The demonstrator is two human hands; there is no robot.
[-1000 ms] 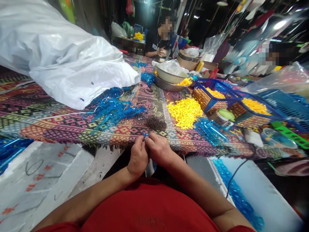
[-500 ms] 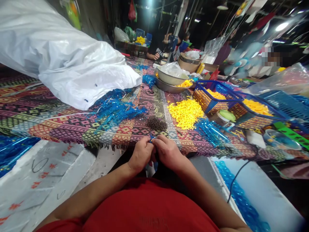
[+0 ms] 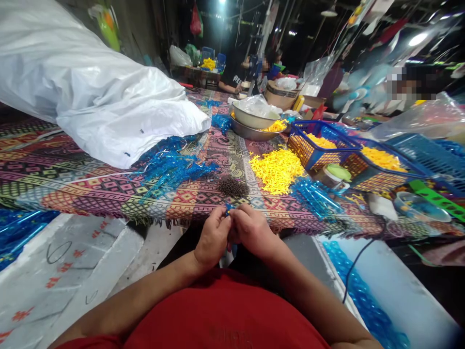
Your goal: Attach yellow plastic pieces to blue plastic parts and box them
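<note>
Meeting fingertip to fingertip, two bare hands, head view, the only view to hand.

Item: left hand, thumb and forefinger pinched on a small blue piece.
Item: right hand, pressed against the left and pinching the same piece; its curled lower fingers are hidden from where I stand.
Location of piece: between the fingertips, at the near edge of a patterned cloth, just short of a dark heap of tiny bits. To the right of that heap, a yellow pile.

Changes over the last second: slight. The joined hands have moved a little to the right relative to the dark heap and a touch nearer the body. What looks like a yellow speck now shows at the blue piece. Meaning, as I judge it: close fingerwork on one item, not yet finished. Across the table, the co-worker has leaned, head now mostly behind a stand.

Writing: white box, lower left, bearing a handwritten "6", a second smaller one beside it, and red characters, too skewed to read. Co-worker's dark top, white lettering, blurred. Wearer's red shirt, faint lettering, illegible. Brands: none readable.
</note>
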